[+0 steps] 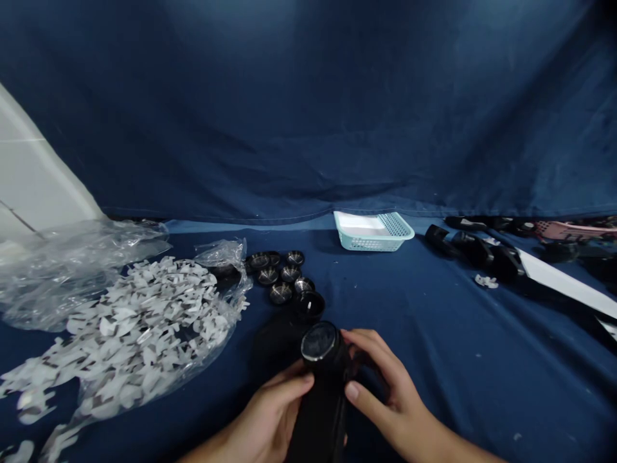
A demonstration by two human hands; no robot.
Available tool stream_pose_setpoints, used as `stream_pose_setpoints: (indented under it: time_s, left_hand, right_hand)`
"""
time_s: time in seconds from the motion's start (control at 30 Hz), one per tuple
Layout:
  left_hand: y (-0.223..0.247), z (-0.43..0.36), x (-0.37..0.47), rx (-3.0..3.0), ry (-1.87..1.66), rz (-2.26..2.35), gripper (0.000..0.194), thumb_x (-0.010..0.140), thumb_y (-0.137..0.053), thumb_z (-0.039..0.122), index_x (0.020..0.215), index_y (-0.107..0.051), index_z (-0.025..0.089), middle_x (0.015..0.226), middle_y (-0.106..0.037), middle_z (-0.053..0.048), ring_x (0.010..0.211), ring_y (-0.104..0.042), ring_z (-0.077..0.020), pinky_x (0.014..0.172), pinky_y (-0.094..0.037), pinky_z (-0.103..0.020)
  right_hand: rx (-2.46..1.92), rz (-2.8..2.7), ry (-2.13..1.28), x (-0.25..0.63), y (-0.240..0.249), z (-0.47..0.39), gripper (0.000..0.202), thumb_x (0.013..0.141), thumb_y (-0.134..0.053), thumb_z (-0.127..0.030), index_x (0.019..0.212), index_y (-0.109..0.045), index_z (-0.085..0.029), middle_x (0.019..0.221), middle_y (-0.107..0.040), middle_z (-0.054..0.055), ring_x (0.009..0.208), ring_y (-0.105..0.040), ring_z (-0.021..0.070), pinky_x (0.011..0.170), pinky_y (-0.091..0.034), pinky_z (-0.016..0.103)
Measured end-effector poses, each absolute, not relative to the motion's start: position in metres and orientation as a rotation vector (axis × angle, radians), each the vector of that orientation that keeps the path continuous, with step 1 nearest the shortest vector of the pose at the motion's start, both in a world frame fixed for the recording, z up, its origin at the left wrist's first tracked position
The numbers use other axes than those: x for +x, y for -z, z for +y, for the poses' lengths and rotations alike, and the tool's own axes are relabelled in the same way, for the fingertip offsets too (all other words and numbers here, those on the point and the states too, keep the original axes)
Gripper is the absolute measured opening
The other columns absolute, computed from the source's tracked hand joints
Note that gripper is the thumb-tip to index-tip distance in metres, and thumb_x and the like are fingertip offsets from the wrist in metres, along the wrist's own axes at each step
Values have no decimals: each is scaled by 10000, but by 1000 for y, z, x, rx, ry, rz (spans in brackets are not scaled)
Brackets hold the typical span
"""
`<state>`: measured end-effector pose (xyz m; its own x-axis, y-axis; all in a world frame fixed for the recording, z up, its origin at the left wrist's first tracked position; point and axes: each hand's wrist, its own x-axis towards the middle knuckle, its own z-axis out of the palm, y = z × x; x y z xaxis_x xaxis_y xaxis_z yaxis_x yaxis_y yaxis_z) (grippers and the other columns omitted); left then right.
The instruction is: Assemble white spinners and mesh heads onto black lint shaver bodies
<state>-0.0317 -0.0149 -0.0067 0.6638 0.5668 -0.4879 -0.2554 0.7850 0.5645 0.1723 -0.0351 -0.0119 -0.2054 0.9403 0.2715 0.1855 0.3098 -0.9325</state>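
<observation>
A black device with a long body and a round, glossy, silver-edged end (320, 341) is held between both hands at the bottom centre. My left hand (272, 411) is closed around its body, the thumb just below the round end. At the right side of that end, my right hand (385, 386) grips with bent fingers and thumb. Just beyond the device lies a black round cup (309, 305) with a small pale post inside. Several black round mesh caps (281, 293) sit in a cluster behind it. The device's lower part runs out of view.
Many small white plastic pieces (149, 328) spill from a clear plastic bag (81, 257) at left. A light-blue basket (376, 243) holding something white stands at the back. To the right are black parts (477, 251), a white strip (569, 283) and a pink basket (578, 230).
</observation>
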Motion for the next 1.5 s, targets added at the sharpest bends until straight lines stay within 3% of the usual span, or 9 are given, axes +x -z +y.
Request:
stream_pose_setpoints:
  time_s: [0.13, 0.37, 0.63, 0.8, 1.13, 1.23, 1.3, 1.4, 1.5]
  left_hand:
    - [7, -14, -32, 592, -711, 693, 558, 797, -716, 211, 1329, -558, 276, 1241, -667, -62, 1141, -605, -260, 904, -465, -337]
    - [16, -12, -39, 723, -737, 695, 546, 842, -716, 294, 1351, -531, 362, 1416, -541, -15, 1322, -449, -263, 1056, -366, -369]
    - [5, -13, -33, 542, -698, 731, 528, 814, -691, 192, 1326, -563, 207, 1174, -696, -116, 1029, -673, -271, 853, -504, -343]
    - [5, -16, -32, 495, -608, 763, 501, 800, -701, 281, 1272, -592, 153, 978, -746, -143, 715, -721, -274, 664, -540, -367]
    - [14, -18, -27, 483, -513, 688, 374, 826, -688, 360, 1094, -661, 101, 908, -735, -141, 625, -694, -219, 619, -514, -329]
    - [17, -20, -29, 567, -469, 672, 543, 799, -689, 553, 1106, -644, 106, 816, -719, -112, 662, -695, -209, 630, -475, -286]
    - [17, -22, -33, 681, -451, 621, 747, 689, -763, 620, 1221, -580, 129, 823, -706, -93, 760, -686, -221, 654, -446, -268]
    - [12, -24, -38, 791, -388, 565, 1050, 554, -897, 511, 1414, -385, 191, 890, -680, -55, 797, -635, -182, 651, -399, -240]
    - [7, -24, -40, 784, -348, 633, 1078, 582, -912, 362, 1458, -304, 205, 930, -652, -37, 729, -577, -122, 621, -359, -218]
  right_hand:
    - [-1064, -1600, -1020, 173, 17, -36, 416, 947, -557, -259, 1332, -478, -397, 1313, -510, 26, 1216, -493, 213, 1047, -413, 369]
    - [-1003, -1535, -1164, 175, 18, -37, 445, 957, -558, -278, 1352, -449, -450, 1372, -515, -11, 1274, -487, 183, 1072, -408, 320]
    - [-850, -1404, -1543, 178, 21, -37, 629, 901, -659, -256, 1417, -363, -459, 1493, -422, -36, 1402, -348, 179, 1173, -265, 365]
    - [-820, -1376, -1561, 176, 17, -36, 633, 852, -716, -257, 1377, -406, -424, 1382, -521, 0, 1275, -484, 190, 1122, -328, 376]
    - [-877, -1318, -1452, 169, 17, -41, 618, 726, -798, -296, 1243, -461, -306, 1129, -594, 53, 1054, -577, 240, 951, -439, 394]
    - [-944, -1385, -1244, 166, 18, -41, 624, 700, -798, -316, 1233, -473, -317, 1155, -533, 49, 1082, -543, 252, 923, -453, 372]
    - [-996, -1430, -1112, 165, 20, -40, 613, 689, -804, -341, 1216, -491, -326, 1143, -511, 38, 1051, -542, 245, 905, -458, 360]
    - [-1031, -1484, -1013, 166, 21, -39, 625, 676, -818, -425, 1212, -512, -330, 1098, -524, 24, 980, -556, 229, 863, -462, 340]
    - [-1013, -1535, -976, 168, 20, -38, 642, 686, -804, -495, 1239, -517, -340, 1131, -519, 25, 1013, -549, 231, 872, -466, 333]
